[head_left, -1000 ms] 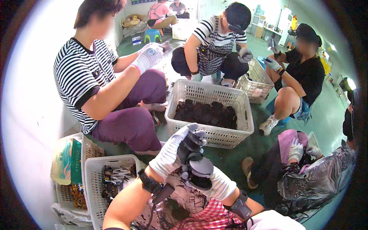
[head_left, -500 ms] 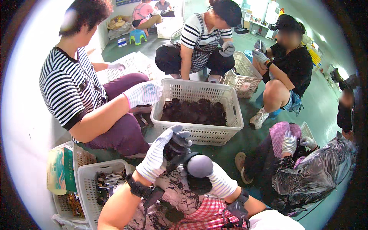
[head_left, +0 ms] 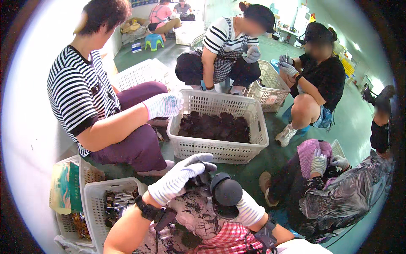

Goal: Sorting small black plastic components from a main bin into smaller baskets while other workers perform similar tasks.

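Black pieces in loose fingers, and print too small to read

Just below the centre of the frame, a smooth, black, rounded piece (head_left: 227, 191) sits against the right hand (head_left: 249, 209), in a white-and-grey striped knit glove; its fingers are mostly hidden behind the piece, so I can't tell how tightly they close. Left of it, the matching-gloved left hand (head_left: 179, 180) has its upper fingers stretched out and parted over a dark, lumpy piece (head_left: 198, 181); its grip I can't tell either. I'd worry about the rounded piece slipping, smooth surface against knit, and about the cable (head_left: 156, 241) hanging at the left wrist catching. A dropped piece could land on the red-and-white checked cloth (head_left: 230, 237) beneath.

As for writing, the green-and-cream box (head_left: 63, 190) at lower left has printed marks, and the white perforated plastic crate (head_left: 277, 100) at upper right a pale label; I can't make out either.
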The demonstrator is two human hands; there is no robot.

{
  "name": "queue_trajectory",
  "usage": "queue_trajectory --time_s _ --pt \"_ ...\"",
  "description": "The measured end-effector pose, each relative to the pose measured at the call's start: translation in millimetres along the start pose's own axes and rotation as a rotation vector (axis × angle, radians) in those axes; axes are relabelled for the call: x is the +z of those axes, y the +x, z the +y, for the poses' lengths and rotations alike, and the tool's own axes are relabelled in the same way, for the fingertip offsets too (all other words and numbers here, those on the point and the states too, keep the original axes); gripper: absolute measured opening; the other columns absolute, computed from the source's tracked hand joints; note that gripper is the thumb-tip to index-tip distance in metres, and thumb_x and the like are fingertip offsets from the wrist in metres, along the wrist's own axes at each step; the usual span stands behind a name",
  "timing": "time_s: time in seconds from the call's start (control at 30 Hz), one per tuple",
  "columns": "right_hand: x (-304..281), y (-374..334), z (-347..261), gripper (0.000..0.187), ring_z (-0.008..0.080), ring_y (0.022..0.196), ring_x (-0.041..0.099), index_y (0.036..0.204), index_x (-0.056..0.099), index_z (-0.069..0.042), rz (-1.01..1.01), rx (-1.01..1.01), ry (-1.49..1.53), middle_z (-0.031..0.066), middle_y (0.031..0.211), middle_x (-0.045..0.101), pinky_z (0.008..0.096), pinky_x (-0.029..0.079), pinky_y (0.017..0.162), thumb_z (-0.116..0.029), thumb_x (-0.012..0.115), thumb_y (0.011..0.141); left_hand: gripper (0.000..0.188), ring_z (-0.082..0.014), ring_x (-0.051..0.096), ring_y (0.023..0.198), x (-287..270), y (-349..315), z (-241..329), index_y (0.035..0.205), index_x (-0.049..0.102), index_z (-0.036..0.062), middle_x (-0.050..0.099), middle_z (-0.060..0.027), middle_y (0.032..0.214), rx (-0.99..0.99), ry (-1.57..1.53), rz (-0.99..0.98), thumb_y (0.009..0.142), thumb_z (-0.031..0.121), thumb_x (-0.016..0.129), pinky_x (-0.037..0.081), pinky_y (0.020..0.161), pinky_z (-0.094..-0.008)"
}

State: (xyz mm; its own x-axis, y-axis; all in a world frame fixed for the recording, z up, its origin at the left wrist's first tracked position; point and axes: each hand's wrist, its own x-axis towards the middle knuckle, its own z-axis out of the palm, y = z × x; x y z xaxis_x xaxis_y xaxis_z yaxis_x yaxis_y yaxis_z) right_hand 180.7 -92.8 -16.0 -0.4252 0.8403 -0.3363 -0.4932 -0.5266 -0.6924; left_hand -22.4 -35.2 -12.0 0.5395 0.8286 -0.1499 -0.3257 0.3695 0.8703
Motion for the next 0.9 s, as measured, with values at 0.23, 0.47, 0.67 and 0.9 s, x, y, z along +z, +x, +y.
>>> queue_trajectory --time_s 0.23,0.47,0.67,0.9 --pt "-31 -11 24 0.03 0.0122 0.099 0.059 0.121 0.055 -0.005 0.015 0.055 -0.132 0.0054 0.11 0.063 0.0302 0.047 0.093 -0.014 0.056 0.093 0.062 -0.0165 0.049 0.114 6 -8 9 0.138 0.039 0.0044 0.056 -0.0089 0.121 0.016 0.283 -0.105 0.089 0.035 0.06 0.034 0.102 -0.0319" --pt "-23 -17 5 0.032 0.0117 0.098 0.059 0.117 0.059 -0.004 -0.148 0.089 -0.099 0.0041 0.111 0.063 0.0305 0.046 0.093 -0.02 0.061 0.09 0.058 -0.0269 0.059 0.106 1 8 -5 0.135 0.04 0.004 0.056 -0.0162 0.124 0.095 -0.185 0.006 0.09 0.038 0.055 0.05 0.09 -0.0405" --pt "0 -47 -40 0.037 0.0113 0.096 0.06 0.113 0.062 -0.005 0.007 0.072 -0.216 0.0041 0.104 0.066 0.0301 0.048 0.09 -0.032 0.063 0.089 0.043 -0.0292 0.059 0.105 -5 10 -10 0.128 0.051 0.0114 0.056 -0.014 0.125 0.059 -0.525 0.103 0.091 0.034 0.053 0.053 0.083 -0.0426" --pt "-35 3 -29 0.038 0.0112 0.098 0.058 0.116 0.06 -0.004 -0.096 -0.115 -0.298 0.0049 0.11 0.063 0.0297 0.045 0.091 -0.034 0.057 0.092 0.068 -0.0251 0.051 0.118 -1 11 -12 0.14 0.033 0.0039 0.051 -0.0138 0.129 0.119 -0.329 -0.078 0.089 0.039 0.061 0.045 0.098 -0.0382"
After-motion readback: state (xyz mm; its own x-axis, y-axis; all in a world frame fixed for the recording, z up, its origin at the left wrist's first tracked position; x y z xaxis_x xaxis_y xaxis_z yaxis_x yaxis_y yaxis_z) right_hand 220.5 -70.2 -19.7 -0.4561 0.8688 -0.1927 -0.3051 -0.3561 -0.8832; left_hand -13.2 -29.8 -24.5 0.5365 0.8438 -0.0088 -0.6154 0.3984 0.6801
